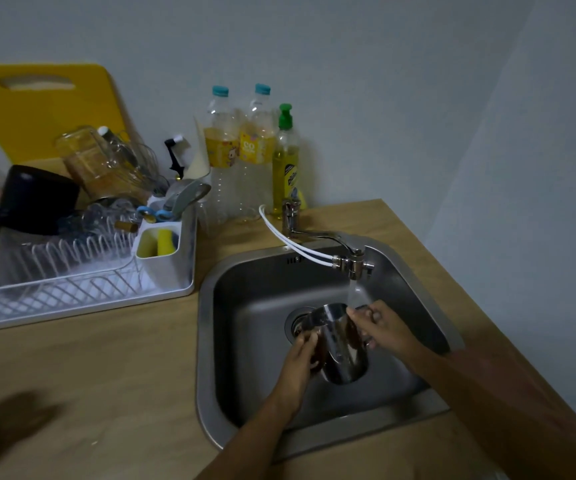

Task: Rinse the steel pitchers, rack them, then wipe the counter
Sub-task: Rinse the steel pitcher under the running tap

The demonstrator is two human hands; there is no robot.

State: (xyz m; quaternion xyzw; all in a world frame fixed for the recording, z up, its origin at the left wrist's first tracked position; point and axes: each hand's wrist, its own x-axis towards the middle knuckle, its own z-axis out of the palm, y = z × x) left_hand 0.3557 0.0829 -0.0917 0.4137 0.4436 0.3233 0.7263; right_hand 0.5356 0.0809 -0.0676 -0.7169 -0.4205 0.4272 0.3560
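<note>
A steel pitcher (340,344) is tilted over the middle of the steel sink (210,341), its mouth toward the drain. My left hand (302,353) grips its left side. My right hand (381,327) holds its handle side at the rim. Water runs from the tap (352,263) onto the pitcher's rim by my right fingers. The white dish rack (162,296) stands on the wooden counter (106,375) to the left of the sink.
The rack holds a dark pot (37,202), glass jugs (106,161), a yellow sponge (163,242) and utensils. A yellow cutting board (37,109) leans behind it. Two plastic bottles (238,150) and a dish soap bottle (284,161) stand by the wall. A dark blurred shape (2,431) lies at the counter's lower left.
</note>
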